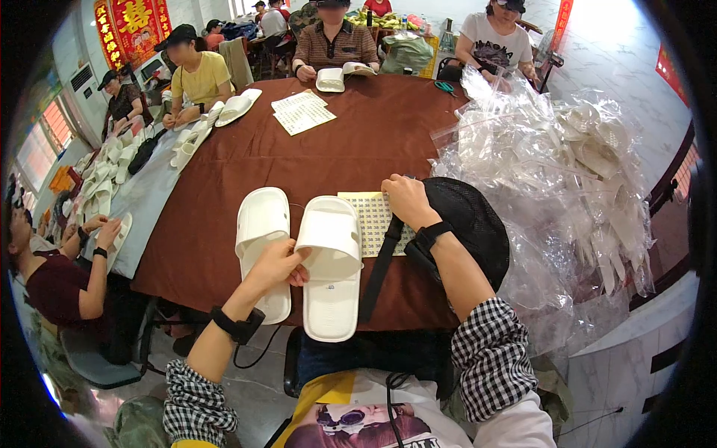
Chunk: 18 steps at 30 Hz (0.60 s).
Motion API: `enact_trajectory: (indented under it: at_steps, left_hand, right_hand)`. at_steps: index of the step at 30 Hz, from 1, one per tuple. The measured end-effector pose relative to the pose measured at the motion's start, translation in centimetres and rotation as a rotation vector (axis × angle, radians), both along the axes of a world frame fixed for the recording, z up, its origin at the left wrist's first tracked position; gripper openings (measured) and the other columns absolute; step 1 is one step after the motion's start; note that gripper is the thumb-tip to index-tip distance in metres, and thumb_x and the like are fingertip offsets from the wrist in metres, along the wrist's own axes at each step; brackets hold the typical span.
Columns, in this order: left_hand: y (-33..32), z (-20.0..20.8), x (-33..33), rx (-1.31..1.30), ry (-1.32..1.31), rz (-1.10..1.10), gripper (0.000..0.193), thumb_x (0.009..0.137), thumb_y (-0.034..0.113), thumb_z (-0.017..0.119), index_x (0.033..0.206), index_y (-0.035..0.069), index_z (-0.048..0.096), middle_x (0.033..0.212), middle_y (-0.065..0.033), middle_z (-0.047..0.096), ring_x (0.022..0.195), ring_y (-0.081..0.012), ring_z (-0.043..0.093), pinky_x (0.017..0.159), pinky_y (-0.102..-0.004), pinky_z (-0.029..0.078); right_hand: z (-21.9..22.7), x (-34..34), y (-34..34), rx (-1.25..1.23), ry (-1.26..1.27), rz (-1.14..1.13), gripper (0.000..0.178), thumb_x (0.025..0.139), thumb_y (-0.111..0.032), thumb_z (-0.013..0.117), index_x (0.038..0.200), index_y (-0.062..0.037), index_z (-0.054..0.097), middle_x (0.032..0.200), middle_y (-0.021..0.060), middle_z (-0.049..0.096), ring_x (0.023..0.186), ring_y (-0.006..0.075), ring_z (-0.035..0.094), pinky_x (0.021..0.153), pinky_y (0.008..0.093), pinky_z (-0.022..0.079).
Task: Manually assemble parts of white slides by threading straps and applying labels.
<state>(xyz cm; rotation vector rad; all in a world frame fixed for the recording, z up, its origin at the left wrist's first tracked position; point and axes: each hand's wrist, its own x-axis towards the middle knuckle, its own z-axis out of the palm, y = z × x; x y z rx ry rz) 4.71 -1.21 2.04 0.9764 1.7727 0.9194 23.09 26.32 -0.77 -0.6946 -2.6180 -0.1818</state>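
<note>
Two white slide slippers lie side by side at the near table edge, toes away from me. My left hand (280,265) is closed on the strap edge of the right-hand slipper (331,299); it partly covers the left-hand slipper (264,213). A small mark shows on the right-hand slipper's insole. Beside that slipper lies a pale sheet of small printed stickers (371,224). My right hand (411,201) is over its upper right corner, fingers bent and pressed together there; the fingertips are partly hidden. A black mesh cap-like thing (474,224) with a strap sits against my right wrist.
Clear plastic bags holding white slippers (545,172) heap up on the right. Farther back are more sticker sheets (302,112), teal scissors (445,87) and slippers (330,80) by a co-worker. Several people sit around the brown-covered table (224,160) and a left-hand table with slippers (101,187).
</note>
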Motion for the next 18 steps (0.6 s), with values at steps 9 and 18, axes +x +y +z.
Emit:
enact_trajectory:
  at_steps: [9,18]
  left_hand:
    - [-0.9,0.7,2.5,0.062,0.088,-0.031,0.03,0.102,0.029,0.059,0.104,0.0,0.056,0.075,-0.0119,0.069,0.061,-0.0181,0.068,0.054,-0.0297,0.054]
    - [-3.0,0.7,1.3,0.381,0.874,0.064,0.026,0.088,0.024,0.073,0.089,0.002,0.059,0.078,-0.0148,0.063,0.073,-0.0362,0.063,0.065,-0.045,0.049]
  right_hand:
    - [0.1,0.5,0.2,-0.09,-0.001,-0.027,0.009,0.088,-0.01,0.059,0.088,-0.0098,0.068,0.09,0.0093,0.068,0.09,0.0306,0.07,0.075,0.0439,0.056]
    - [0.5,-0.2,0.1,-0.04,-0.042,-0.005,0.009,0.09,-0.012,0.057,0.088,-0.0106,0.065,0.091,0.0082,0.066,0.09,0.0305,0.069,0.075,0.0444,0.055]
